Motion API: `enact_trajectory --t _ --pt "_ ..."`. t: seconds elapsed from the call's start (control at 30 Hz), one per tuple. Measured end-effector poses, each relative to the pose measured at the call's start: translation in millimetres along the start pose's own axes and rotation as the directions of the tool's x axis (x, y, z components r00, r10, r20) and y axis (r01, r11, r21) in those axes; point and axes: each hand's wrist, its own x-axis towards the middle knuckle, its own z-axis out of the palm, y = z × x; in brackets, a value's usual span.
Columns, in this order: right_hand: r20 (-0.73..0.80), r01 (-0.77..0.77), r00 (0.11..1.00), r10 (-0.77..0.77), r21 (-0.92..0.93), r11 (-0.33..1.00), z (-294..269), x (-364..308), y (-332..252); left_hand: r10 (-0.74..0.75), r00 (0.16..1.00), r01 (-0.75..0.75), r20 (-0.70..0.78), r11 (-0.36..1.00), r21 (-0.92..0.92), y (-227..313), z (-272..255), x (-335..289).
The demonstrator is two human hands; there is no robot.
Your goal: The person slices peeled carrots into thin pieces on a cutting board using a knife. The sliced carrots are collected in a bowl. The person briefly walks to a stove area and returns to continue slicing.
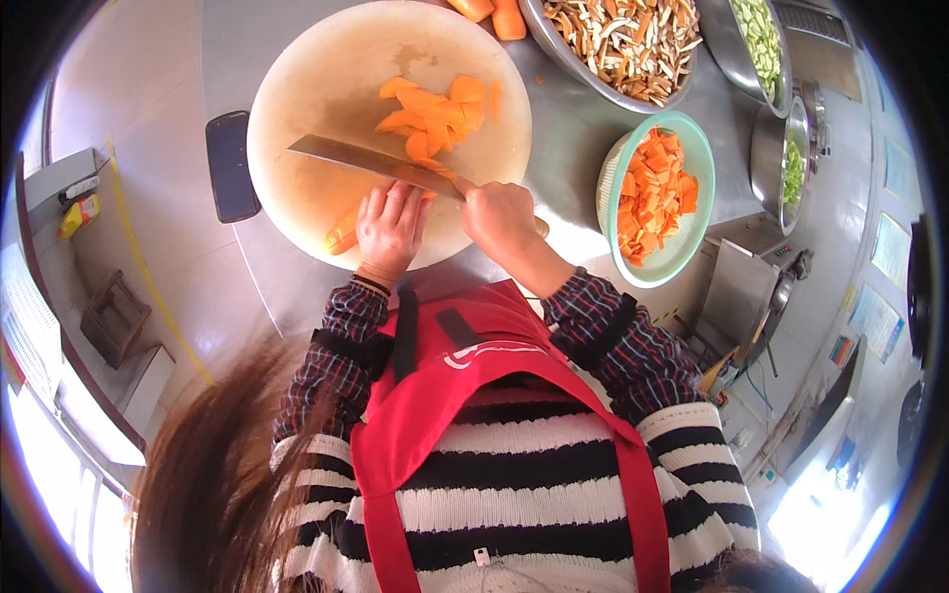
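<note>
My right hand [497, 219] is wrapped round the handle of a kitchen knife [371, 163], whose wide blade reaches leftward over a round cutting board [297, 99]. Beside the blade, on its near side, my left hand [391, 225] presses down on a carrot [342, 233]; its fingertips are curled close to the blade. The carrot's orange end sticks out to the left of the hand, and the rest is mostly hidden beneath it. Beyond the blade lies a loose heap of carrot slices [435, 117], some of them touching the blade.
Right of the board stands a green basket [705, 158] with carrot pieces. Metal bowls hold sliced mushrooms [633, 40], pale green slices [759, 40] and chopped greens [794, 173]. Whole carrots [507, 18] lie at the back. A dark phone [232, 166] touches the board's left side.
</note>
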Motion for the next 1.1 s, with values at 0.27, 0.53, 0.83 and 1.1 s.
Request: enact_trajectory --t 0.27,0.53,0.83,1.1 --pt "0.002 0.094 0.995 -0.095 0.132 0.987 -49.7 -46.2 24.9 0.002 1.0 -0.002 0.03 1.0 0.006 -2.8 -4.3 -4.2" --pt "-0.061 0.082 0.995 -0.079 0.049 0.995 0.9 8.2 6.1 -0.016 1.0 0.016 0.001 1.0 0.017 -4.1 -2.7 -5.2" --pt "0.044 0.05 0.998 -0.053 0.076 0.996 -41.6 -35.1 17.3 -0.002 1.0 0.001 -0.028 1.0 -0.03 -4.6 -2.2 -5.6" --pt "0.001 0.053 0.999 -0.053 0.111 0.992 -16.9 -2.4 9.6 -0.015 1.0 0.014 -0.009 1.0 -0.024 -4.7 -5.7 -4.2"
